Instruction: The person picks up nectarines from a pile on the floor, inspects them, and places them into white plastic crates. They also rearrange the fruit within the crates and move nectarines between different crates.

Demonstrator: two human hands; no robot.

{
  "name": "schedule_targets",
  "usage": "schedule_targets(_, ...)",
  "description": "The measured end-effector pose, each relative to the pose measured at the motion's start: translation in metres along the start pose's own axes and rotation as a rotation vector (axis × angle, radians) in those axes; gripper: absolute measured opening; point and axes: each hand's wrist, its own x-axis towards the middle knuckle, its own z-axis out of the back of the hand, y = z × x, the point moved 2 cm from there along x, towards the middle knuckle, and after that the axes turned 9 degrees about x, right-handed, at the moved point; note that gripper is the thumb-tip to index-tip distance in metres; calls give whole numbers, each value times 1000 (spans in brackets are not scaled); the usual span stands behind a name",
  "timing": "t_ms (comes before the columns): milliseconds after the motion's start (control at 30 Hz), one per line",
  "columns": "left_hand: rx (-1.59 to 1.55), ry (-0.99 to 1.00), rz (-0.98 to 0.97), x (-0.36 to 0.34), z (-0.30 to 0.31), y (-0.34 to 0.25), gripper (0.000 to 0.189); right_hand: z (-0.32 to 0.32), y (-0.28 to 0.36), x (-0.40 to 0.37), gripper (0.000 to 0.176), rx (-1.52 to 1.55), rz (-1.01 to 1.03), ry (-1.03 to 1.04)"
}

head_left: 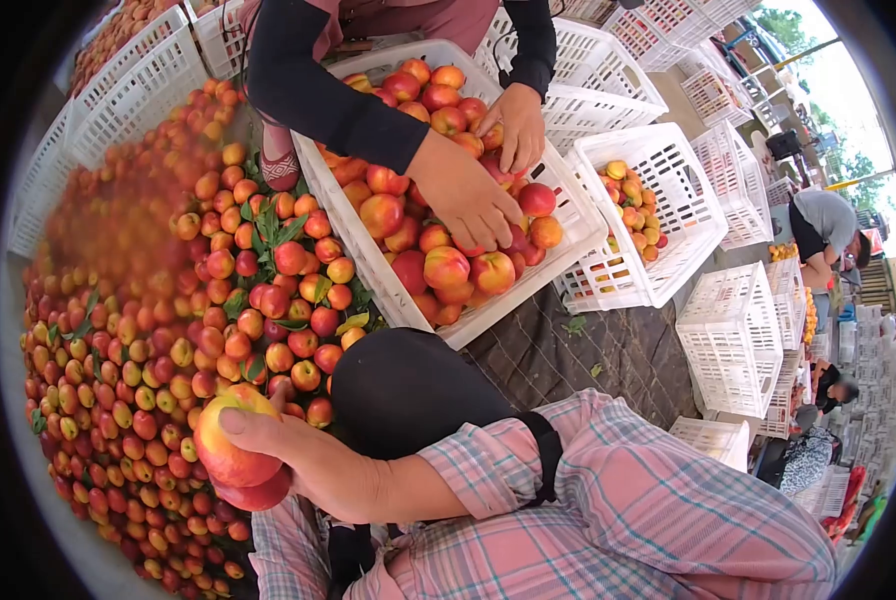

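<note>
Right hand (333, 475) clasps peach (230, 450), redder peach (258, 494) against its palm side; pile (144, 425) lies past fingertips, crate (580, 225) off knuckles; left hand out of view

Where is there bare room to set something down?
The dark ground sheet, between the heaped crate, the black knee and the part-filled crate, has room; that last crate is bare beside its fruit. Crowded: the leafy fruit pile and the heaped crate.

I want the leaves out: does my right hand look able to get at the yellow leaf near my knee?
Probably not: your right hand holds two fruits, though the way to the leaf looks open.
</note>
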Motion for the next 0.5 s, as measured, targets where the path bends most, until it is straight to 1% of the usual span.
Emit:
schedule_targets(100,-242,67,64,-19,-4,-1,70,-4,5,1,55,-26,29,24)
schedule_targets(167,-378,110,89,-37,-9,-2,71,-11,10,-1,58,-6,-45,154)
schedule_targets(267,-539,156,86,-67,-8,-7,72,-21,18,-6,60,40,-13,186)
schedule_targets(333,-630,197,40,-88,-8,-19,73,-24,32,-13,59,10,-40,341)
schedule_targets(367,-691,198,22,-97,-10,-26,73,-21,39,-17,59,-20,27,317)
schedule_targets(400,-700,559,-95,-109,-1,-39,78,-22,51,-27,58,-51,96,293)
schedule_targets(467,-749,493,-187,-160,-6,-64,79,-8,82,-41,56,-151,313,315)
schedule_targets(500,-779,577,-251,-170,1,-70,78,0,103,-54,56,-206,385,264)
